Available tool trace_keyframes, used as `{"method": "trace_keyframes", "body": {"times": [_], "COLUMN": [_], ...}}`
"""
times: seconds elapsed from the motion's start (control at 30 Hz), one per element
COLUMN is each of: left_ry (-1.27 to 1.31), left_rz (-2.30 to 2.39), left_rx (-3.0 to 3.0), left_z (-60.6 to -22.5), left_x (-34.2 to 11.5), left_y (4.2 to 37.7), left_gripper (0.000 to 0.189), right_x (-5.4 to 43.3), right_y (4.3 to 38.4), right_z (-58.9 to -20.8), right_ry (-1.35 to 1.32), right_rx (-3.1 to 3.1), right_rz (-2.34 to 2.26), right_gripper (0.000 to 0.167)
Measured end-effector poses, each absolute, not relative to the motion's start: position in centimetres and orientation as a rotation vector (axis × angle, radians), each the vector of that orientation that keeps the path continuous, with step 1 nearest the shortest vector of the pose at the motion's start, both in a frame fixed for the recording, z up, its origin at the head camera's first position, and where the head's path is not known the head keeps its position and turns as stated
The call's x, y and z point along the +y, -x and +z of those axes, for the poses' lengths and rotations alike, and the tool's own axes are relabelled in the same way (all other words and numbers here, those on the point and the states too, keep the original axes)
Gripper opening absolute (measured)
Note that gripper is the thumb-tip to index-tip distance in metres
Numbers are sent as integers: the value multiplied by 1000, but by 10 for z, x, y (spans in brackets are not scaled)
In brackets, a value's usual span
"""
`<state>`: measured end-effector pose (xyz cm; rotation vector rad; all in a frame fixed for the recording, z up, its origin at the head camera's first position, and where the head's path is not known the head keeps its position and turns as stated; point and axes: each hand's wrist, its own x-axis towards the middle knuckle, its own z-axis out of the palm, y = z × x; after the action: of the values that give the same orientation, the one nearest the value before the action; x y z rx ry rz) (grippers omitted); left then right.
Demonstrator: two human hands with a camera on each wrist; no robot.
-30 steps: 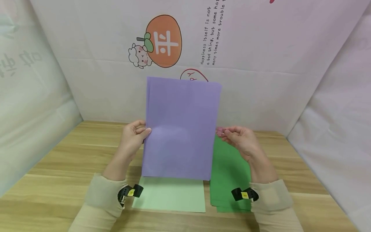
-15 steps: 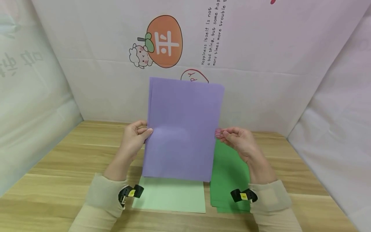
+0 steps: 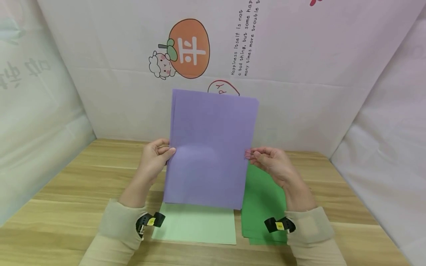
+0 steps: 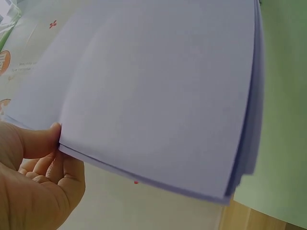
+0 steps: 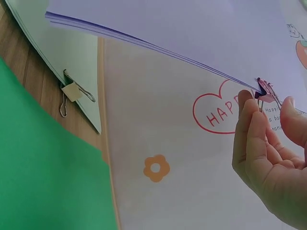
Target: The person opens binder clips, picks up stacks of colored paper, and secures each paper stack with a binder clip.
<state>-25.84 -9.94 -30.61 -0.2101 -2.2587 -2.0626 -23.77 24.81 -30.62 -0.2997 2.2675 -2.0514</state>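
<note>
Several purple sheets (image 3: 211, 151) stand upright above the table, their edges slightly fanned at the left. My left hand (image 3: 151, 162) pinches their left edge between thumb and fingers. At the right edge, my right hand (image 3: 277, 164) holds a pink binder clip (image 3: 248, 154) by its wire handles. The right wrist view shows the clip's mouth (image 5: 264, 92) around the edge of the stack, with the thumb and fingers on either side of the handles. In the left wrist view, the left thumb presses on the front of the purple sheets (image 4: 158, 96).
Pale green sheets (image 3: 196, 225) lie on the wooden table (image 3: 66, 207) below the purple ones; a cream binder clip (image 5: 72, 91) sits on their edge. Dark green sheets (image 3: 264, 210) lie to their right. A printed white cloth (image 3: 299, 96) rises behind the table.
My right hand has moved slightly left, bringing the pink binder clip from beside the purple sheets onto their right edge. The sheets have shifted slightly right, still in my left hand.
</note>
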Motion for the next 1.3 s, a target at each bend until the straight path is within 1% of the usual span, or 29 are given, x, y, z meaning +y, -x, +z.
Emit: {"method": "trace_keyframes", "body": {"times": [0.1, 0.3, 0.5, 0.57, 0.8, 0.93, 1.3], "left_ry": [222, 256, 276, 288, 277, 294, 307], "left_rz": [-2061, -2103, -2113, -2105, -2044, -1968, -1733], "left_rx": [-2267, -2274, -2290, -2291, -2330, -2367, -2538], "left_z": [-305, -303, -305, -304, -304, -303, -291], "left_x": [-100, -104, -110, -113, -130, -142, -180], "left_y": [258, 256, 258, 258, 253, 251, 251], "left_gripper": [22, 26, 23, 24, 31, 32, 44], "right_x": [250, 249, 246, 244, 228, 217, 186], "right_y": [236, 233, 233, 233, 238, 240, 251], "right_z": [-304, -302, -305, -304, -300, -298, -287], "right_ry": [312, 287, 348, 367, 406, 393, 373], "right_rx": [2233, 2169, 2208, 2230, 2304, 2312, 2357], "right_rz": [-2082, -2140, -2085, -2066, -1952, -1912, -1813], "right_gripper": [37, 30, 45, 46, 41, 39, 34]}}
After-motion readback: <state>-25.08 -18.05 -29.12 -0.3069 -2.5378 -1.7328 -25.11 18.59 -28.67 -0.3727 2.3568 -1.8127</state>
